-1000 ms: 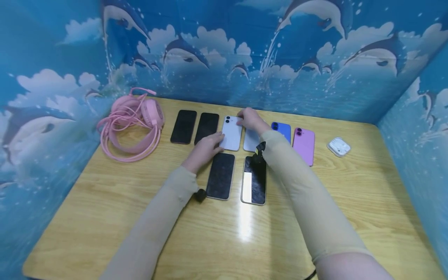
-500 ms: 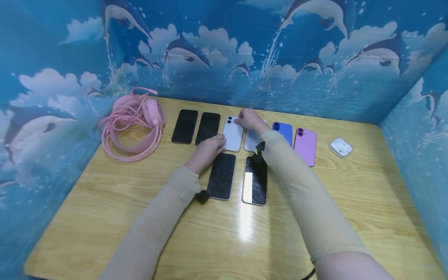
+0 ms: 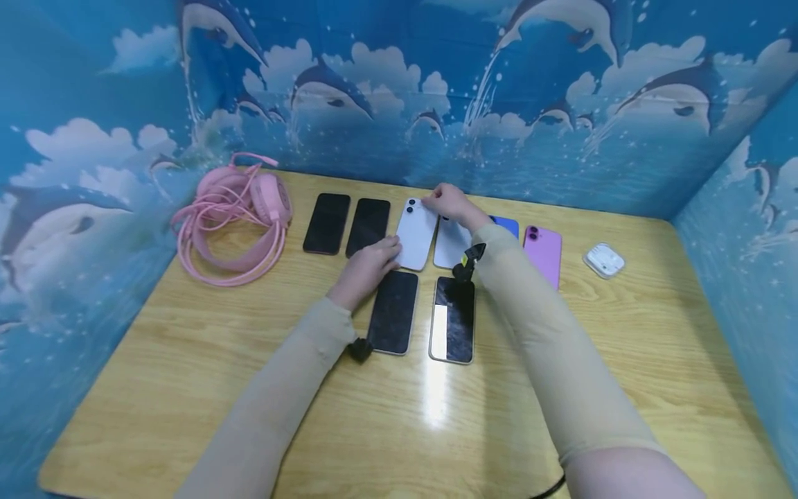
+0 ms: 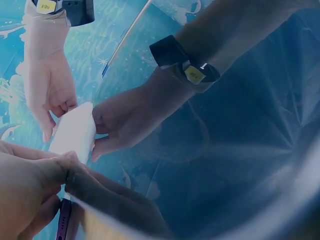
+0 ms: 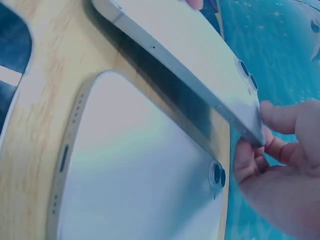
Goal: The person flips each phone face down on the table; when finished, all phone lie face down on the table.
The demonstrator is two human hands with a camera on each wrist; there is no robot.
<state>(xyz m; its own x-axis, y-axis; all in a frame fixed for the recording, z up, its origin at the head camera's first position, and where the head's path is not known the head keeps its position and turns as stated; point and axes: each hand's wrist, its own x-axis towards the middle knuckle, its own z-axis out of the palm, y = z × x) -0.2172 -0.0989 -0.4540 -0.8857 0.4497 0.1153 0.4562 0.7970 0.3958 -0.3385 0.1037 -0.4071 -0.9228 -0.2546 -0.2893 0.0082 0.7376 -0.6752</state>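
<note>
Overhead, both hands (image 3: 411,232) pinch the white phone (image 3: 416,232); only the right wrist view shows it lifted off the table (image 5: 40,100).

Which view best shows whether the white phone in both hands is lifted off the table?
The right wrist view: the white phone tilts clear of the table, its camera end pinched by the right hand. The head view shows both hands on it, its tilt unclear. The left wrist view shows only a pale slab between fingers.

Pale white phone (image 3: 416,232), second white phone (image 3: 450,242), two black-screened phones (image 3: 327,223), blue phone (image 3: 506,224), purple phone (image 3: 544,251), pink headphones (image 3: 233,215), light wood-grain table (image 3: 187,360), blue dolphin-and-cloud backdrop (image 3: 399,83), beige sleeves (image 3: 548,360).
</note>
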